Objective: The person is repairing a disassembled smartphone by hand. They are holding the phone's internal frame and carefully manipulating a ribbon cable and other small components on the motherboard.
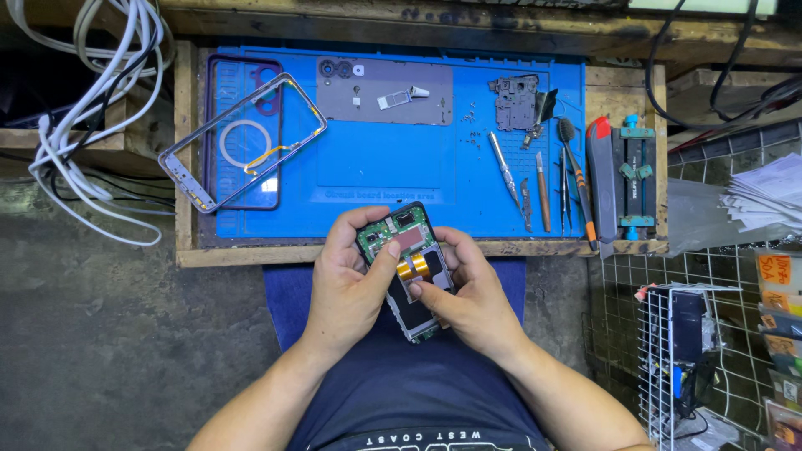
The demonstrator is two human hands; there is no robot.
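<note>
item: opened phone (411,271), held over the lap just short of the counter (418,249), both hands clamped on it, left hand (349,288) thumb on the green board, right hand (472,296) thumb by the gold flex cable (413,266); step judged: working the internals loose, needing a careful fingertip lift.

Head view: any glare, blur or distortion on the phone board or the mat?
Head view: even overhead light, soft shadows; the opened phone between the left hand and right hand is sharp, with a small glint on its copper flex. The blue mat shows no harsh glare. Wide-angle bowing bends the bench edge; the corners darken.
</note>
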